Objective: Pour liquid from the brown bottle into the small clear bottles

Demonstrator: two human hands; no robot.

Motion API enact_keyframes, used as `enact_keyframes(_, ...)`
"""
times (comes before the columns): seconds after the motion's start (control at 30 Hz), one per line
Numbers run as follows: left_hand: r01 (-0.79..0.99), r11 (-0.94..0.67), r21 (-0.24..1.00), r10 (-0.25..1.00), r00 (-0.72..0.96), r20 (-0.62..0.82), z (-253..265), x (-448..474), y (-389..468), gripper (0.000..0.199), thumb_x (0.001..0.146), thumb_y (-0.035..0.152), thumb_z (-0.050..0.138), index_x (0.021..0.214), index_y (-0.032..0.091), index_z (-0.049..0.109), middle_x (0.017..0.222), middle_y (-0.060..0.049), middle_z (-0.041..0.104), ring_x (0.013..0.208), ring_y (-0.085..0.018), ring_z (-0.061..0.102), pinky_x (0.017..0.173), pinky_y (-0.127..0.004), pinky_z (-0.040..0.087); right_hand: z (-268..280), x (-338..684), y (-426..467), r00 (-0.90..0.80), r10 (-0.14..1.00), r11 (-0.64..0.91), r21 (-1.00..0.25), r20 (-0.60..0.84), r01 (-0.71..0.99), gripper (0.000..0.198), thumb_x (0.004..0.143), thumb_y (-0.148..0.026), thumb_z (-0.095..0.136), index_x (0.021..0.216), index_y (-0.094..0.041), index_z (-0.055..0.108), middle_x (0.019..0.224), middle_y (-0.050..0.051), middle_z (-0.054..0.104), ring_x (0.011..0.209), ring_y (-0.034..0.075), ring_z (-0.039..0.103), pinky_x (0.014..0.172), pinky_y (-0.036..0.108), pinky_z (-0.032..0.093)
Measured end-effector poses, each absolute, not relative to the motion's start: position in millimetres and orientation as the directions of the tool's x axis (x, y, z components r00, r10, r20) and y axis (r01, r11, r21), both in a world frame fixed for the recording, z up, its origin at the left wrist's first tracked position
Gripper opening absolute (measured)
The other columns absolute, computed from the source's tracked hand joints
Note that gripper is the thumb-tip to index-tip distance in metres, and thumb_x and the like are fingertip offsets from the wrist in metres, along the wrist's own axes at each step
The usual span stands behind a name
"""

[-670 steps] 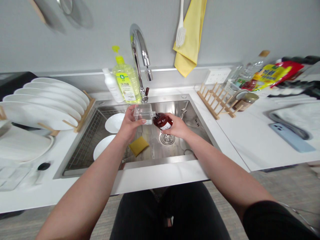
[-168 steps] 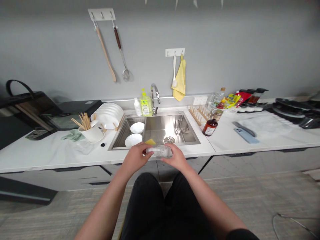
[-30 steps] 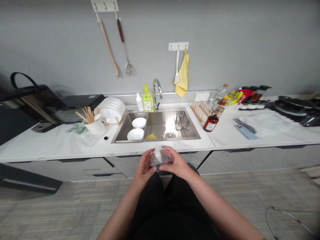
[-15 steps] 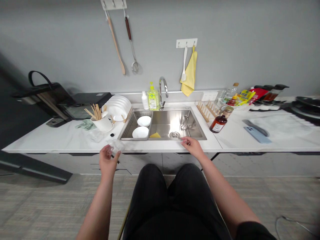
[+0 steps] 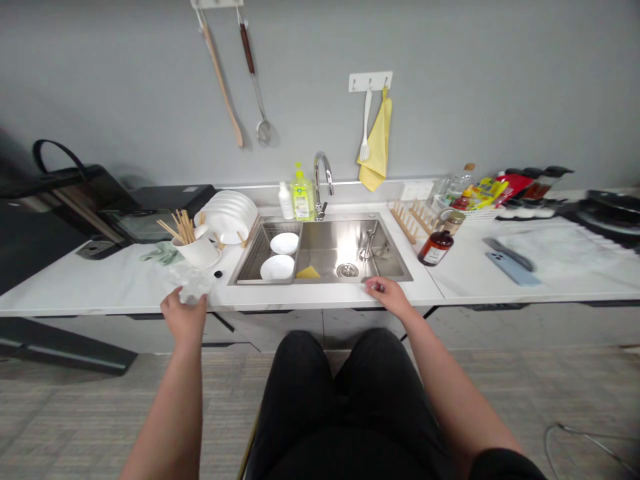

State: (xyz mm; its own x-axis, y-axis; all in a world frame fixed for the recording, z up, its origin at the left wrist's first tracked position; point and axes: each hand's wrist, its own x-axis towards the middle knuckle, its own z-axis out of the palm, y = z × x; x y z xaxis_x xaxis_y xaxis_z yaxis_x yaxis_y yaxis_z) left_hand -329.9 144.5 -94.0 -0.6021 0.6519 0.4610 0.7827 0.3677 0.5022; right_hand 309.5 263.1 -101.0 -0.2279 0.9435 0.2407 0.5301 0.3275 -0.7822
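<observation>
My left hand (image 5: 185,313) is over the counter's front edge left of the sink, thumb and fingers curled around crumpled clear plastic (image 5: 194,283). Right beside the plastic lie a small black cap (image 5: 218,274) and a white holder (image 5: 199,254) full of wooden chopsticks (image 5: 184,228). My right hand (image 5: 387,295) is at the front rim of the steel sink (image 5: 325,283), its fingers pinched together; what they hold, if anything, is too small to make out. Two white bowls (image 5: 278,267) sit in the rack on the sink's left side, near a yellow sponge (image 5: 308,273).
White plates (image 5: 233,223) stand in a rack behind the chopsticks. A faucet (image 5: 323,180) and a green soap bottle (image 5: 302,197) are behind the sink. To the right are a brown bottle (image 5: 436,249), a wooden rack (image 5: 404,225) and a phone (image 5: 513,268).
My left hand has moved left along the counter with the clear plastic, towards the chopstick holder. My right hand has stayed near the sink rim. The view has shifted slightly.
</observation>
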Motion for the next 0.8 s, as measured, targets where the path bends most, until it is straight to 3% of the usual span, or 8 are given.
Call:
enact_keyframes(0.13,0.755,0.396,0.523,0.554,-0.651,0.52,-92.1,-327.2,150.3,0.078,0.098,0.046,0.077,0.163,0.008,0.053,0.156,-0.026,0.052,0.15,-0.043,0.056,0.13,-0.06,0.047,-104.5,307.7,263.5,-0.201,0.948,0.318,-0.763,0.247,0.563,0.031,0.093,-0.052,0.076,0.107,-0.026,0.086,0.099,0.007,0.087,0.085,0.027,0.073,0.082,0.038,0.054)
enact_keyframes(0.3,0.733,0.434,0.524,0.578,-0.673,0.462,-84.3,-320.6,156.3,0.082,0.102,0.045,0.072,0.169,0.006,0.045,0.161,-0.028,0.047,0.154,-0.043,0.052,0.133,-0.06,0.042,-105.5,306.1,262.7,-0.204,0.945,0.326,-0.756,0.254,0.567,0.032,0.094,-0.052,0.076,0.11,-0.027,0.087,0.103,0.008,0.088,0.089,0.028,0.074,0.085,0.04,0.055)
enact_keyframes(0.43,0.792,0.388,0.47,0.552,-0.609,0.57,-77.8,-307.1,150.0,0.092,0.1,0.044,0.072,0.173,0.001,0.035,0.17,-0.035,0.037,0.164,-0.051,0.038,0.135,-0.07,0.034,-103.8,308.5,261.8,-0.221,0.944,0.328,-0.766,0.246,0.553,0.033,0.094,-0.053,0.075,0.111,-0.026,0.086,0.104,0.008,0.089,0.088,0.028,0.075,0.085,0.041,0.057)
enact_keyframes(0.53,0.881,0.298,0.367,0.612,-0.471,0.635,-69.7,-295.0,151.5,0.074,0.101,0.032,0.067,0.168,0.008,0.046,0.172,-0.031,0.041,0.163,-0.05,0.04,0.134,-0.07,0.036,-103.6,309.0,261.8,-0.218,0.946,0.323,-0.772,0.241,0.547,0.033,0.094,-0.053,0.076,0.11,-0.026,0.086,0.105,0.008,0.089,0.087,0.028,0.076,0.085,0.041,0.058)
enact_keyframes(0.63,0.941,0.214,0.263,0.808,-0.322,0.494,-58.4,-291.3,171.2,0.054,0.099,0.019,0.059,0.152,0.013,0.065,0.164,-0.025,0.056,0.145,-0.043,0.061,0.123,-0.06,0.051,-103.0,308.3,261.5,-0.212,0.946,0.324,-0.771,0.246,0.549,0.031,0.094,-0.052,0.076,0.109,-0.027,0.086,0.105,0.007,0.089,0.088,0.028,0.076,0.085,0.04,0.058)
enact_keyframes(0.8,0.961,0.258,0.101,0.943,-0.273,0.192,-41.4,-306.3,219.9,0.057,0.094,0.011,0.053,0.148,0.007,0.07,0.147,-0.029,0.068,0.108,-0.036,0.077,0.101,-0.05,0.059,-98.4,306.6,258.3,-0.211,0.946,0.322,-0.776,0.245,0.542,0.033,0.093,-0.054,0.076,0.106,-0.026,0.086,0.101,0.007,0.088,0.084,0.027,0.074,0.083,0.039,0.057)
